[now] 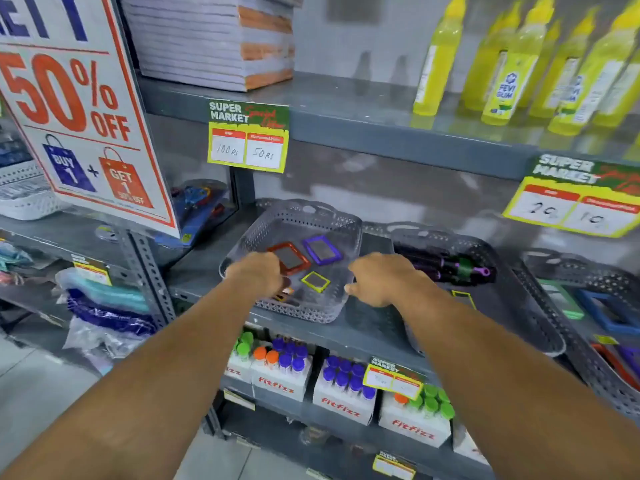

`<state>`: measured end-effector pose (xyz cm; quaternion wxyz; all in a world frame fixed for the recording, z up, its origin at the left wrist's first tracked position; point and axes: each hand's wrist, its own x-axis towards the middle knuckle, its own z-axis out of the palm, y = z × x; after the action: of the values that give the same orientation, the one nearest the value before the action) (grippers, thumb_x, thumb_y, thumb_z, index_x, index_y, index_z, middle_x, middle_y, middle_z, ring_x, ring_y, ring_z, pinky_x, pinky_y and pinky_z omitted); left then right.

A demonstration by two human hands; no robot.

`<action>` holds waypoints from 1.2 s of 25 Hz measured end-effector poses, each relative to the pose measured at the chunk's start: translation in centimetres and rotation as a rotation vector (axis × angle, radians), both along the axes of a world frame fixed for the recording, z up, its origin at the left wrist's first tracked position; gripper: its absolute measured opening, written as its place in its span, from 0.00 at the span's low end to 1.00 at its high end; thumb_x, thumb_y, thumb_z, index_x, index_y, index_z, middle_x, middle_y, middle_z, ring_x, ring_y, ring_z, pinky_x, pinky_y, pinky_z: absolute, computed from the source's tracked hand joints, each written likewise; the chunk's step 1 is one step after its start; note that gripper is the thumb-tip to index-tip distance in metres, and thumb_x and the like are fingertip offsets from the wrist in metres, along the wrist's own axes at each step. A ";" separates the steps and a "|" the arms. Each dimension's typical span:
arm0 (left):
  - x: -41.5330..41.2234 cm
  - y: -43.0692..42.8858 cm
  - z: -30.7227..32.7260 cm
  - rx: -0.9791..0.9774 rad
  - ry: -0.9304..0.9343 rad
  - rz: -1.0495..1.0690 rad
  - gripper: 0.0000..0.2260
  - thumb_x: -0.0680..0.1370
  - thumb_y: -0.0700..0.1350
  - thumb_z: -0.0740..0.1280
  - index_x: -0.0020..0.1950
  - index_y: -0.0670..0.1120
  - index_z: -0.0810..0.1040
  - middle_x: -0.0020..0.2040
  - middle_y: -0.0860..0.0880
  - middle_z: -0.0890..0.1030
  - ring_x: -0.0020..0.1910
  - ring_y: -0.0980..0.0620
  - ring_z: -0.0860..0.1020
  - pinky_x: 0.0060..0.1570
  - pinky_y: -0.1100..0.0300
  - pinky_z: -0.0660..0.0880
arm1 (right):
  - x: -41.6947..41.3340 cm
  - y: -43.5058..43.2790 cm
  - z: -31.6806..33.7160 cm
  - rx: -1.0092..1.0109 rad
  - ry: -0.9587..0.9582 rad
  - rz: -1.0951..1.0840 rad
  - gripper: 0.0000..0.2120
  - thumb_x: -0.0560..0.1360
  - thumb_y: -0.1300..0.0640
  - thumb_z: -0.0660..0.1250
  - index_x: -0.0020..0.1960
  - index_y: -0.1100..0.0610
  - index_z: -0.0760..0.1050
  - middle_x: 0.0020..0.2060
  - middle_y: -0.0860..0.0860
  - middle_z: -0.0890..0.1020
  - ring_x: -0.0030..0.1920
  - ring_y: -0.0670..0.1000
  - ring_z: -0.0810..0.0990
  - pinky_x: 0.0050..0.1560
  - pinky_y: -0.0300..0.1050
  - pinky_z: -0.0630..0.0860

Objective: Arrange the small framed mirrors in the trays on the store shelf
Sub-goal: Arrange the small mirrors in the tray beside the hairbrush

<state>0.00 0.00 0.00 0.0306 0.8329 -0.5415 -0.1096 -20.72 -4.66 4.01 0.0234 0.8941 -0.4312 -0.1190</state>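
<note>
A clear perforated tray (304, 216) sits at an angle on the grey shelf, its front edge hanging over the shelf lip. Inside it lie a red-framed mirror (290, 258), a purple-framed mirror (322, 250) and a small yellow-framed mirror (315, 281). An orange-framed mirror (286, 293) is partly hidden under my fingers. My left hand (258, 271) curls over the tray's front-left corner. My right hand (377, 278) grips the tray's right rim. A dark tray (533, 306) to the right holds another yellow-framed mirror (462, 296). Green-framed (562, 301) and blue-framed (609, 311) mirrors lie in a far-right tray.
Purple and black brushes (450, 268) fill the back of the dark tray. A 50% off sign (79, 109) stands at the left. Yellow gum bottles (502, 84) and stacked notebooks (214, 39) are on the shelf above, Fitfizz boxes (343, 396) on the one below.
</note>
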 end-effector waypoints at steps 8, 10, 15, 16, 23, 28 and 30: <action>1.9 -4.8 -3.2 0.205 0.061 0.003 0.29 0.67 0.56 0.72 0.66 0.48 0.74 0.62 0.47 0.78 0.58 0.44 0.78 0.54 0.51 0.75 | 7.1 -6.7 -3.0 0.024 0.120 -0.006 0.19 0.77 0.44 0.65 0.63 0.53 0.75 0.60 0.55 0.80 0.58 0.58 0.79 0.51 0.47 0.72; 2.3 -5.2 -4.2 0.201 0.052 0.007 0.28 0.66 0.54 0.73 0.65 0.51 0.75 0.61 0.49 0.79 0.57 0.46 0.79 0.55 0.52 0.75 | 7.5 -7.6 -4.0 0.050 0.131 -0.030 0.20 0.76 0.42 0.66 0.61 0.53 0.75 0.59 0.54 0.80 0.58 0.57 0.79 0.51 0.48 0.70; 2.5 -6.3 -4.7 0.241 -0.028 0.024 0.32 0.62 0.57 0.79 0.61 0.47 0.77 0.58 0.49 0.81 0.55 0.47 0.80 0.51 0.53 0.77 | 8.5 -8.3 -6.5 0.034 0.143 -0.107 0.17 0.73 0.37 0.67 0.51 0.50 0.75 0.49 0.50 0.80 0.56 0.55 0.78 0.57 0.54 0.64; 2.3 -6.4 -4.6 0.263 -0.033 0.039 0.31 0.63 0.56 0.79 0.62 0.45 0.76 0.59 0.47 0.80 0.56 0.45 0.80 0.52 0.51 0.77 | 8.7 -8.1 -6.9 0.025 0.143 -0.115 0.16 0.72 0.38 0.68 0.48 0.50 0.73 0.46 0.50 0.78 0.56 0.55 0.78 0.58 0.54 0.64; 2.4 -6.5 -4.9 0.185 -0.088 0.063 0.15 0.79 0.41 0.62 0.65 0.40 0.74 0.62 0.40 0.77 0.59 0.42 0.78 0.54 0.47 0.75 | 9.5 -7.8 -8.0 0.025 0.095 -0.129 0.11 0.72 0.46 0.70 0.44 0.51 0.71 0.48 0.51 0.79 0.58 0.57 0.76 0.60 0.58 0.64; 1.8 -6.0 -4.3 0.137 -0.053 0.083 0.15 0.80 0.38 0.58 0.66 0.40 0.74 0.65 0.40 0.76 0.61 0.41 0.76 0.57 0.47 0.73 | 9.3 -7.5 -8.1 0.029 0.085 -0.111 0.08 0.73 0.50 0.69 0.46 0.52 0.73 0.44 0.50 0.77 0.56 0.56 0.77 0.58 0.56 0.65; 1.8 -5.9 -4.4 0.127 -0.021 0.109 0.15 0.81 0.37 0.57 0.66 0.40 0.74 0.65 0.40 0.75 0.62 0.41 0.76 0.59 0.46 0.73 | 9.1 -7.3 -7.8 0.019 0.089 -0.110 0.09 0.72 0.49 0.70 0.46 0.52 0.73 0.43 0.50 0.76 0.55 0.55 0.77 0.57 0.56 0.65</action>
<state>1.82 -5.87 -4.43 -0.0221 0.8626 -0.4876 -0.1330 -11.62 -11.93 -3.76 0.0276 0.8631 -0.4770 -0.1637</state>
